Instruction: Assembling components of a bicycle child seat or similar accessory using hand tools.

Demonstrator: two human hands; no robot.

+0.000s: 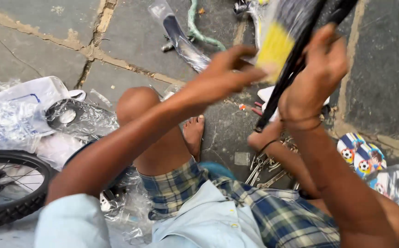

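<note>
1. Wheel (6, 186) at 8 o'clock, black tyre and spokes, flat on the ground, cut by the left edge; clear plastic wrap (6, 121) heaped just above it, at 9 o'clock; a dark round part (66, 117) inside the wrap, at its right end.
2. Bare knee (137, 103) near centre, foot (194, 133) just right of it, toes toward 12 o'clock; checked shorts (181, 188) and pale blue shirt (208, 220) at 6 o'clock.
3. Wrapped dark bar (183, 41) on the stone at 12 o'clock; green cable (197, 25) beside it.
4. Left hand (227, 73) raised, just above centre; fingers pressed together and stretched toward 2 o'clock, tips touching the yellow patch of the part; grip blurred, cannot tell whether pinching.
5. Part (296, 41) at 1 o'clock, long, black, with a yellow patch under clear wrap; held up off the ground, slanting from top right down toward centre.
6. Right hand (321, 73) at 2 o'clock, fingers curled tight round the black length of the part, thumb upward; thread band at the wrist.
7. Spanners (263, 170) on the ground at 5 o'clock, below the part's lower end.
8. Printed packet (362, 156) with footballs at 4 o'clock.
</note>
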